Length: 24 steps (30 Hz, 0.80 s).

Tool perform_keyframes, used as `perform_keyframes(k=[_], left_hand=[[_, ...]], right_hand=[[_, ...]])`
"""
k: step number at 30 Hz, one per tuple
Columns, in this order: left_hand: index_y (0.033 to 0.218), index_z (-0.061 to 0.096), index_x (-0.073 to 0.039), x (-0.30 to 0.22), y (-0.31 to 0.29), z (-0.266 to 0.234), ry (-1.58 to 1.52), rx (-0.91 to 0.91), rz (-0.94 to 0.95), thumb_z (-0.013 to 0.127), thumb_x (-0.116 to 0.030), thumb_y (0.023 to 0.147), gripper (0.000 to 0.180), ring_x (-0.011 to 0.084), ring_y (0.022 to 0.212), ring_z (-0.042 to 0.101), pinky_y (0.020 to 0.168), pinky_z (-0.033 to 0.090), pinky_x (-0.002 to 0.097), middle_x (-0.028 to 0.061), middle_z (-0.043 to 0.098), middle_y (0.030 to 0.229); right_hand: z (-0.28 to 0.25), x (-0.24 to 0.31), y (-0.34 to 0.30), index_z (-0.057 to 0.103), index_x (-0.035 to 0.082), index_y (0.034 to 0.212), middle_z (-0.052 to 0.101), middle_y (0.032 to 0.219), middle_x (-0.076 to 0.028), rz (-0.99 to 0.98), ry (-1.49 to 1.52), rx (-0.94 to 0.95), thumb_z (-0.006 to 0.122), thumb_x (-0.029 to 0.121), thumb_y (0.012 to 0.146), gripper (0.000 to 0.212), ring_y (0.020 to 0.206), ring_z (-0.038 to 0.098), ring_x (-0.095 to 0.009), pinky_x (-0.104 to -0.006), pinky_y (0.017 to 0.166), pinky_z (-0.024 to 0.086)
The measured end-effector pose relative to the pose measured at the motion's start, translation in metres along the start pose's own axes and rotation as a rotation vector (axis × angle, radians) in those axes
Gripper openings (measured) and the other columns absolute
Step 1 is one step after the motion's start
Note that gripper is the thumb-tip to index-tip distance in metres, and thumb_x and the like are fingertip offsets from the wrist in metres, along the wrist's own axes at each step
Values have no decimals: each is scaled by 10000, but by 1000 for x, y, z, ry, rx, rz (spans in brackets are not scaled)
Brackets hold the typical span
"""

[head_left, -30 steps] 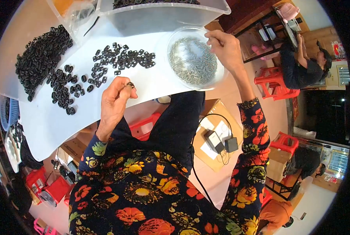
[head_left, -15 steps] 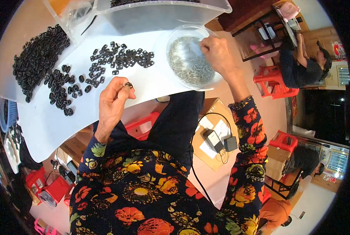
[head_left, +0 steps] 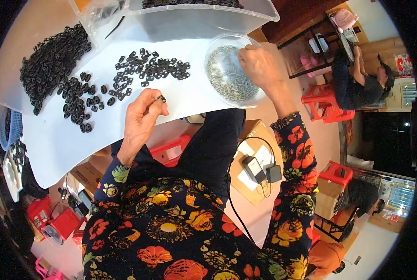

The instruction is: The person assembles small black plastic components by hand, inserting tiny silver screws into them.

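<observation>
My left hand is closed at the table's near edge, pinching a small black plastic piece between thumb and forefinger. Over the right side of a round clear tub hangs my right hand, its fingers curled together. Whatever those fingertips may hold is hidden. Many short, thin silvery metal pins lie in the tub. Left of it, loose black plastic pieces with two holes are spread on the white table, and another loose group lies farther left.
A big heap of black pieces fills the far left, beside a clear plastic bag. A translucent bin stands behind the tub. Below the table are a red stool and a cardboard box with black adapters. Other people sit at right.
The view has shifted slightly, so the table and its contents appear farther right. My left hand still pinches the black piece, and my right hand stays curled at the tub.
</observation>
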<state>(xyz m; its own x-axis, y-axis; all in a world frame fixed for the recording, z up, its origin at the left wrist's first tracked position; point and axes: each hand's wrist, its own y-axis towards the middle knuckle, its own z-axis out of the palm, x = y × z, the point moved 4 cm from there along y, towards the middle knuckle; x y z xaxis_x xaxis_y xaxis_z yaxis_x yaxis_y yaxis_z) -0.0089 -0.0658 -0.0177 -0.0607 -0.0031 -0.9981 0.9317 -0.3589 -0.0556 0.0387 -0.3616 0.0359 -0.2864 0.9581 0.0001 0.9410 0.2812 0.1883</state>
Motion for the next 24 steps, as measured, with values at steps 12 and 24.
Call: perform_keyframes(k=[12, 24], left_hand=[[935, 533, -2, -1, 6, 0, 13, -2, 77, 473, -60, 897, 91, 83, 697, 564, 667, 459, 237, 31, 600, 735], [953, 569, 9, -1, 3, -8, -268, -10, 34, 483, -43, 898, 114, 111, 732, 596, 688, 483, 256, 62, 635, 773]], right_hand=[[-6, -19, 0, 661, -8, 862, 618, 677, -42, 440, 650, -158, 596, 44, 789, 110, 603, 589, -133, -277, 576, 477], [5, 156, -17, 673, -14, 939, 652, 757, -33, 403, 1594, -107, 596, -33, 830, 135, 724, 645, -101, -238, 660, 516]])
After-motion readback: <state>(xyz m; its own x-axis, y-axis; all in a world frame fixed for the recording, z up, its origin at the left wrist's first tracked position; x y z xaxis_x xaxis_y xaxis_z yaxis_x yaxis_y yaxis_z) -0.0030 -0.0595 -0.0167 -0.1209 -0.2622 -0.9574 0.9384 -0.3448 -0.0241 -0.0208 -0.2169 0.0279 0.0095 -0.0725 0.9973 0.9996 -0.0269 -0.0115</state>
